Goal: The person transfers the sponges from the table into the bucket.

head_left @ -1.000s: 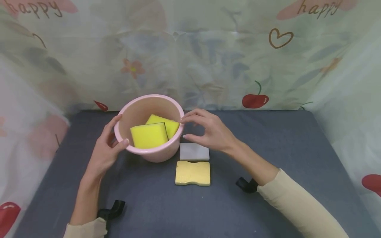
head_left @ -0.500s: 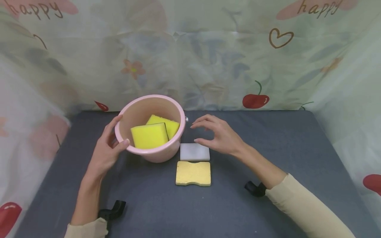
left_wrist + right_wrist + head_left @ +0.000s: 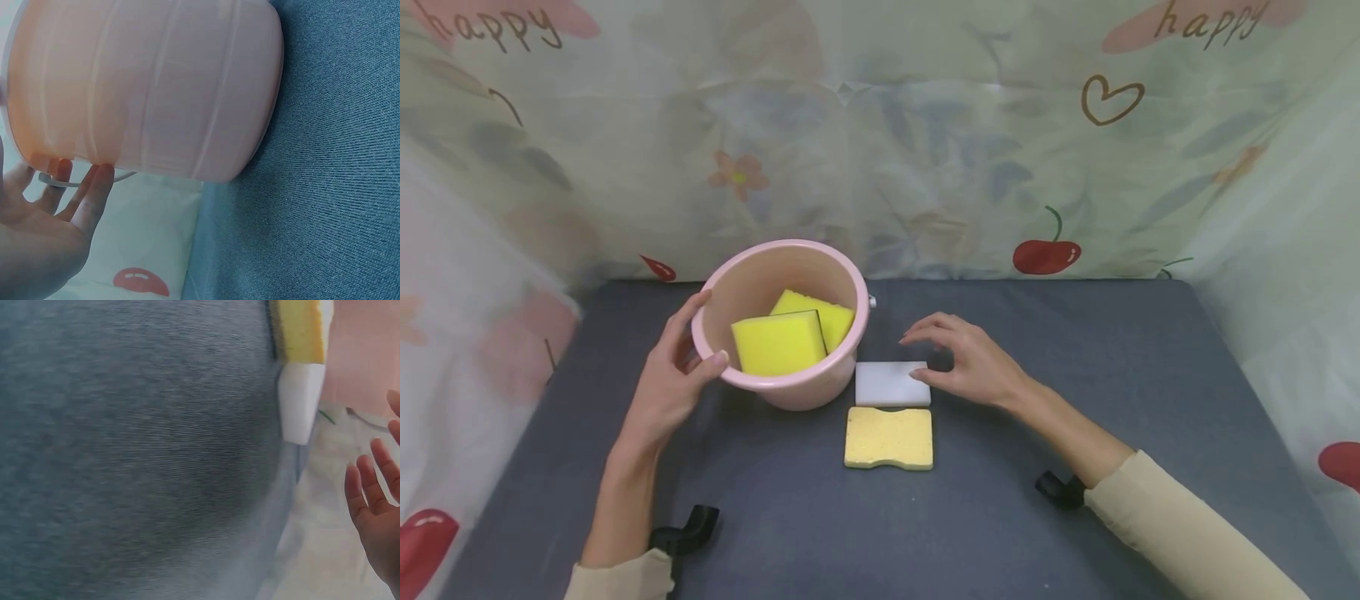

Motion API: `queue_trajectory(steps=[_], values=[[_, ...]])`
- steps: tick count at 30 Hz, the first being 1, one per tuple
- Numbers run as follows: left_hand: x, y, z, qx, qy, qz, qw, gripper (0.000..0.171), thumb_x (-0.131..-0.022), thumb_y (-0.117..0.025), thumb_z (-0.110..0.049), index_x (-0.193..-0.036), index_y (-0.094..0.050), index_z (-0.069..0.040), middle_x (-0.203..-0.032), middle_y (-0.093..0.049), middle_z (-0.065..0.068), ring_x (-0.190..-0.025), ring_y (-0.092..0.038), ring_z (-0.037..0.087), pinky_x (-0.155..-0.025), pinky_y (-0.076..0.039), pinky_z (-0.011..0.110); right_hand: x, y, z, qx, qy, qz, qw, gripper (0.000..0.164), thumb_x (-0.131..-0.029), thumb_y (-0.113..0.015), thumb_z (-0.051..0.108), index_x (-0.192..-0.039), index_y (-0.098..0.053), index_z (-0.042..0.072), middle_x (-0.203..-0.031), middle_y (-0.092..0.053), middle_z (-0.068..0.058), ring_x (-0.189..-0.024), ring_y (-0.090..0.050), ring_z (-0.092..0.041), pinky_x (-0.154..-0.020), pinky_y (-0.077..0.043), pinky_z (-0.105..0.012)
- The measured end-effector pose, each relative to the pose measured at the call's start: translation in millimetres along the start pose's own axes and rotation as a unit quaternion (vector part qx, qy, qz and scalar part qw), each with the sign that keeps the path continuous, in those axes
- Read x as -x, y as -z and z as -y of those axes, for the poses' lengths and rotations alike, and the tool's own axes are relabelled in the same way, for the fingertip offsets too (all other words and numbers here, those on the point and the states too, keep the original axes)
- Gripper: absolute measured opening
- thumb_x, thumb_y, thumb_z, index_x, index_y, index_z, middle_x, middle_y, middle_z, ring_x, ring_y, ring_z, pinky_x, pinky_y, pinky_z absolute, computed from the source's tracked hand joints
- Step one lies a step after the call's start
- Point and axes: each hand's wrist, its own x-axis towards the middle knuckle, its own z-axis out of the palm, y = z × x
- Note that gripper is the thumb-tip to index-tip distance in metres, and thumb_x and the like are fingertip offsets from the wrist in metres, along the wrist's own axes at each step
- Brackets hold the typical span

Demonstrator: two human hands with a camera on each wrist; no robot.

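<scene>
A pink bucket [image 3: 805, 392] stands on the dark cloth, left of centre. Two bright yellow sponges, a front one [image 3: 778, 343] and a back one [image 3: 831, 321], lean inside it. My left hand [image 3: 666, 383] grips the bucket's left rim, thumb over the edge; in the left wrist view its fingers [image 3: 94, 199] press against the outer wall. My right hand [image 3: 973, 362] holds nothing, its fingers loosely bent. Its thumb overlaps the right end of a white sponge [image 3: 887, 385] in the head view. Just nearer lies a pale yellow sponge with notched long sides [image 3: 887, 439].
The dark grey cloth [image 3: 820, 533] covers the table. A printed curtain [image 3: 925, 167] hangs behind and at both sides, close to the bucket's back. Black camera mounts show at both wrists. The bucket's handle [image 3: 59, 182] hangs near the left fingers.
My right hand has left the bucket's right rim and moved right and nearer, down toward the white sponge. The left hand still grips the bucket, and the sponges have not moved.
</scene>
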Motion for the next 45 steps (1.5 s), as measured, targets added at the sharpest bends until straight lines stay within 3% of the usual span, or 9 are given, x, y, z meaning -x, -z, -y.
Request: queue_trajectory(steps=[13, 21, 26, 30, 39, 45], values=[[-1.3, -0.7, -1.0, 0.006, -0.001, -0.001, 1.0000, 0.079, -0.092, -0.071, -0.017, -0.156, -0.030, -0.036, -0.159, -0.027, 0.004, -0.140, -0.037, 0.039, -0.102, -0.042, 0.032, 14.1, -13.1, -16.4, 0.014, -0.030, 0.039, 0.999, 0.043, -0.081, -0.083, 0.020, -0.122, -0.069, 0.011, -0.125, -0.061, -0.003, -0.118, -0.057, -0.021, -0.098, -0.049, -0.044], [-1.2, -1.3, -0.4, 0.011, 0.001, -0.001, 0.9999, 0.079, -0.091, -0.071, -0.017, -0.156, -0.029, -0.036, -0.159, -0.026, 0.003, -0.141, -0.036, 0.038, -0.101, -0.042, 0.033, 19.8, -19.7, -21.3, 0.038, -0.044, 0.094, 0.994, 0.063, -0.084, -0.081, 0.028, -0.140, -0.058, 0.013, -0.143, -0.054, -0.008, -0.131, -0.050, -0.026, -0.106, -0.043, -0.048], [-0.7, -1.0, 0.9, 0.021, -0.002, 0.000, 0.9998, 0.079, -0.092, -0.071, -0.014, -0.156, -0.030, -0.035, -0.158, -0.027, 0.004, -0.140, -0.037, 0.038, -0.100, -0.043, 0.022, 19.6, -24.0, -21.7, 0.053, -0.048, 0.107, 0.992, 0.067, -0.084, -0.080, 0.033, -0.143, -0.055, 0.014, -0.145, -0.053, -0.007, -0.132, -0.049, -0.027, -0.107, -0.041, -0.050], [-0.3, -0.7, 2.2, 0.031, -0.005, 0.000, 0.9995, 0.079, -0.091, -0.071, -0.011, -0.156, -0.031, -0.034, -0.157, -0.028, 0.005, -0.139, -0.038, 0.037, -0.097, -0.042, 0.014, 16.7, -27.5, -21.4, 0.063, -0.049, 0.115, 0.990, 0.068, -0.084, -0.080, 0.035, -0.143, -0.055, 0.015, -0.144, -0.054, -0.006, -0.130, -0.050, -0.026, -0.107, -0.041, -0.049], [0.2, -1.6, 1.4, 0.030, -0.005, -0.001, 0.9995, 0.079, -0.091, -0.071, -0.011, -0.156, -0.031, -0.034, -0.158, -0.028, 0.005, -0.138, -0.038, 0.038, -0.097, -0.043, 0.016, 8.0, -30.3, -22.5, 0.067, -0.010, 0.119, 0.991, 0.057, -0.083, -0.082, 0.028, -0.134, -0.063, 0.011, -0.131, -0.064, -0.004, -0.120, -0.056, -0.021, -0.102, -0.043, -0.042], [0.5, -1.1, 1.6, 0.038, -0.006, -0.002, 0.9993, 0.079, -0.091, -0.071, -0.009, -0.156, -0.032, -0.033, -0.158, -0.029, 0.005, -0.138, -0.037, 0.037, -0.096, -0.042, 0.013, 6.8, -26.8, -22.7, 0.064, -0.012, 0.119, 0.991, 0.053, -0.085, -0.079, 0.027, -0.133, -0.064, 0.012, -0.130, -0.064, -0.004, -0.119, -0.058, -0.021, -0.101, -0.044, -0.042]])
